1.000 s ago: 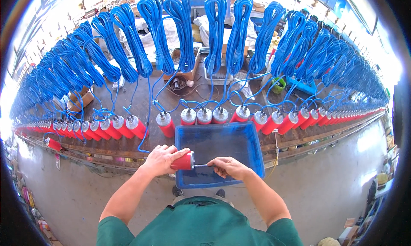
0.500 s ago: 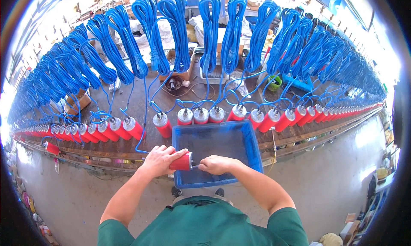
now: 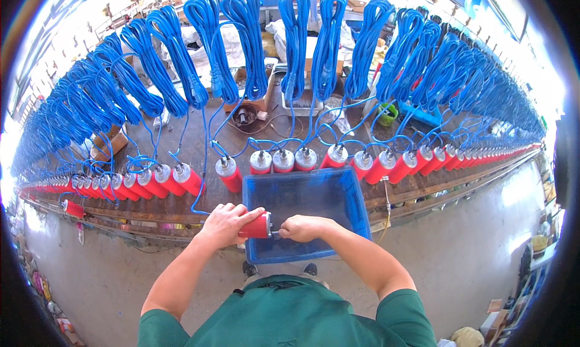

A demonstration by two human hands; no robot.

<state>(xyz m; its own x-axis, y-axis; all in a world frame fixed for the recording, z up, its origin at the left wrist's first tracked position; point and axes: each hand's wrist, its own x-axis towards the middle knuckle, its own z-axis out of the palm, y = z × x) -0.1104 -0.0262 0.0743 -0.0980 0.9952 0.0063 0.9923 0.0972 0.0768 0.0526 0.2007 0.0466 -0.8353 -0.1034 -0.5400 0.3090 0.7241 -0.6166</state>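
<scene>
My left hand (image 3: pixel 222 225) wraps round a red cylinder (image 3: pixel 257 226) and holds it sideways over the left side of a blue plastic bin (image 3: pixel 296 193). The cylinder's silver end faces right, and a blue cable (image 3: pixel 194 203) runs to it from its other end. Just right of that end, my right hand (image 3: pixel 304 227) is closed in a pinch on a thin metal shaft (image 3: pixel 275 233) that meets the end face. Its handle, if any, is hidden in the fingers, so I cannot tell which kind of tool or part it is.
A long row of red cylinders (image 3: pixel 228 175) with silver tops stands along the bench edge. Coiled blue cables (image 3: pixel 246 45) hang above them. On the bench (image 3: pixel 187 138) are a cardboard box (image 3: pixel 112 144), a green container (image 3: pixel 386 114) and a dark round dish (image 3: pixel 246 116).
Very little differs. My right hand has shifted slightly upward at the cylinder's end, while my left hand keeps its hold on the cylinder.
</scene>
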